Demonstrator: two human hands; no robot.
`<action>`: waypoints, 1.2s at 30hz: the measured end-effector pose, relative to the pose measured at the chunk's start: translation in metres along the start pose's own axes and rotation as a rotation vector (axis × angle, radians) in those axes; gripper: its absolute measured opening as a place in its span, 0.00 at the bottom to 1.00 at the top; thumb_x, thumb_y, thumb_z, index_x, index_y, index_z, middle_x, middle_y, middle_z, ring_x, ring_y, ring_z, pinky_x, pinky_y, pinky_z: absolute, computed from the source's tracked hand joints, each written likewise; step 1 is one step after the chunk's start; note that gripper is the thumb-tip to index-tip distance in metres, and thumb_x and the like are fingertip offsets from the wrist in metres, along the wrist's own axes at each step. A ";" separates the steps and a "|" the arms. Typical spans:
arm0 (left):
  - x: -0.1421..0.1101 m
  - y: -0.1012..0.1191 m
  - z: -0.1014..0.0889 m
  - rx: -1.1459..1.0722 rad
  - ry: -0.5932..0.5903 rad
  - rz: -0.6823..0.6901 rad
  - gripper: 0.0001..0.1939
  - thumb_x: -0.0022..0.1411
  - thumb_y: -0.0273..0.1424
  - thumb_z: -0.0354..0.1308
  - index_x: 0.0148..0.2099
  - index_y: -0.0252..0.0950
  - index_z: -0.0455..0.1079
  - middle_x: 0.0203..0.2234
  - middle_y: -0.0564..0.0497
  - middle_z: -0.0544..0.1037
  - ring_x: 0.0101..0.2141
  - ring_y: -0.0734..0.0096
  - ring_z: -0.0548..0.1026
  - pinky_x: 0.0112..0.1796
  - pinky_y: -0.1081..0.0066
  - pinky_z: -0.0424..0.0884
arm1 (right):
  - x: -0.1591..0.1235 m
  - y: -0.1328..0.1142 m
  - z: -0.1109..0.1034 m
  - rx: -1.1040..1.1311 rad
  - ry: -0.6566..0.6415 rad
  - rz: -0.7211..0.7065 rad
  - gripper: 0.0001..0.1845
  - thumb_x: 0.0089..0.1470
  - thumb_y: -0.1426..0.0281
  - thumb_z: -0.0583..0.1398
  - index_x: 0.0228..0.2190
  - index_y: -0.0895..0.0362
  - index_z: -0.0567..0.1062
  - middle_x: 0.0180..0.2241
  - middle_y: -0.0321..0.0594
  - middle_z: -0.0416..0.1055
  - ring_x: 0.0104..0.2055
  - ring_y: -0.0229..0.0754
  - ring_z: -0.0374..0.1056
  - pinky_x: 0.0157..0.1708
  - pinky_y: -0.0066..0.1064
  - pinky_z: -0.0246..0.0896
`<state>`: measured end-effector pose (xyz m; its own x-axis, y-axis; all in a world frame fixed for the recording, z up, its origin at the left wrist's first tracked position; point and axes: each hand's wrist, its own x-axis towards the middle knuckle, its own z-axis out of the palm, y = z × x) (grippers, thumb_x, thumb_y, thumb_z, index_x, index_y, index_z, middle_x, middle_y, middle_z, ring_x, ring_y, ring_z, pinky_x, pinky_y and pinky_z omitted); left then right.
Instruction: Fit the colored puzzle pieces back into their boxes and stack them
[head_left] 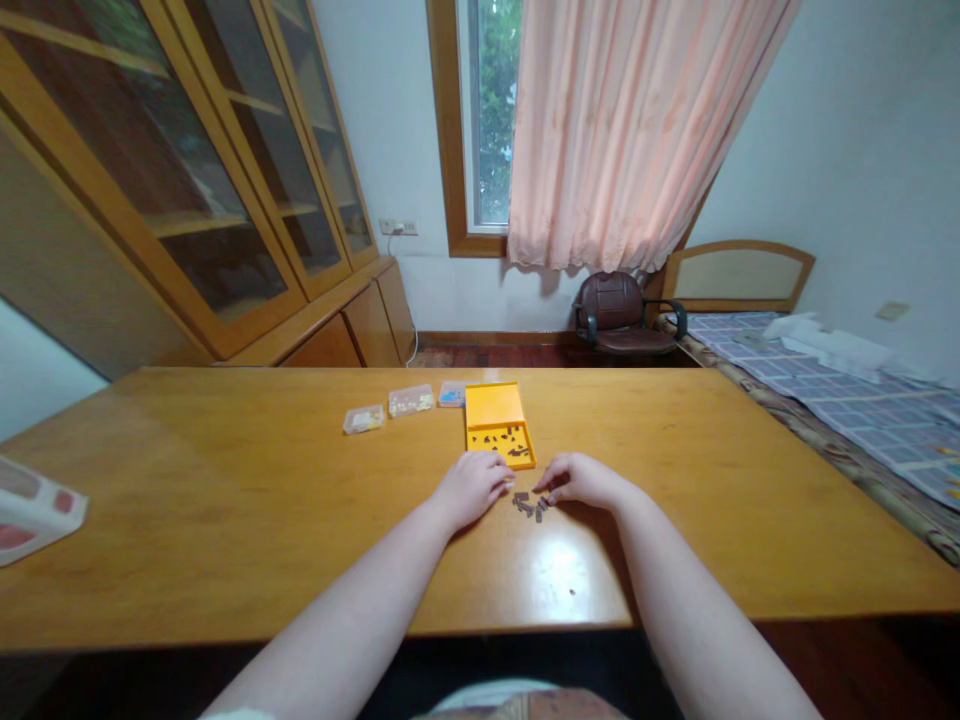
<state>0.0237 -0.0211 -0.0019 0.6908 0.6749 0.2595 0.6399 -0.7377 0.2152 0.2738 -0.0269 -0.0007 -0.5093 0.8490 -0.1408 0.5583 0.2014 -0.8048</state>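
Note:
My left hand (472, 487) and my right hand (581, 480) rest on the wooden table (225, 510), fingers curled and pointing toward each other. Between and just below them lies a small cluster of dark brown pieces (529, 505), which my right fingertips nearly reach. Both hands are just in front of an open orange box (500, 443), whose tray holds several similar dark pieces. Its lid (493, 405) stands open behind the tray. Whether either hand pinches a tiny piece is too small to tell.
Three small clear plastic boxes (364, 419) with light contents stand left of the orange box. A white and red package (30, 510) lies at the table's left edge. A bed (825, 380) runs along the right side, and a brown chair (611, 315) stands beyond the table.

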 end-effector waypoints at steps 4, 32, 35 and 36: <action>0.000 0.009 -0.003 -0.074 -0.115 0.151 0.09 0.62 0.36 0.54 0.42 0.43 0.73 0.37 0.51 0.74 0.39 0.72 0.70 0.42 0.72 0.63 | 0.002 0.003 0.000 -0.088 0.025 -0.066 0.09 0.43 0.69 0.66 0.31 0.53 0.82 0.31 0.39 0.75 0.35 0.41 0.69 0.39 0.30 0.61; 0.000 -0.014 -0.004 0.050 0.267 -0.229 0.09 0.63 0.30 0.53 0.44 0.41 0.74 0.38 0.50 0.76 0.39 0.67 0.71 0.42 0.67 0.64 | 0.004 -0.024 0.016 -0.207 0.290 -0.079 0.06 0.50 0.68 0.63 0.31 0.54 0.80 0.30 0.38 0.73 0.32 0.38 0.66 0.34 0.28 0.59; 0.000 -0.012 -0.004 0.059 0.174 -0.220 0.11 0.63 0.30 0.53 0.46 0.41 0.72 0.40 0.50 0.76 0.40 0.66 0.70 0.42 0.66 0.64 | 0.004 -0.025 0.022 -0.229 0.195 -0.107 0.05 0.49 0.69 0.63 0.29 0.54 0.80 0.30 0.37 0.73 0.33 0.37 0.67 0.34 0.27 0.58; 0.000 -0.010 -0.005 0.046 0.142 -0.182 0.10 0.63 0.32 0.53 0.45 0.40 0.73 0.39 0.50 0.76 0.41 0.66 0.70 0.42 0.67 0.64 | 0.004 -0.026 0.024 -0.245 0.180 -0.119 0.05 0.49 0.69 0.62 0.29 0.54 0.80 0.30 0.37 0.73 0.33 0.37 0.67 0.35 0.26 0.59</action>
<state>0.0157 -0.0144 0.0004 0.5102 0.7851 0.3512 0.7664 -0.6003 0.2285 0.2413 -0.0402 0.0053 -0.4687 0.8808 0.0677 0.6538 0.3974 -0.6439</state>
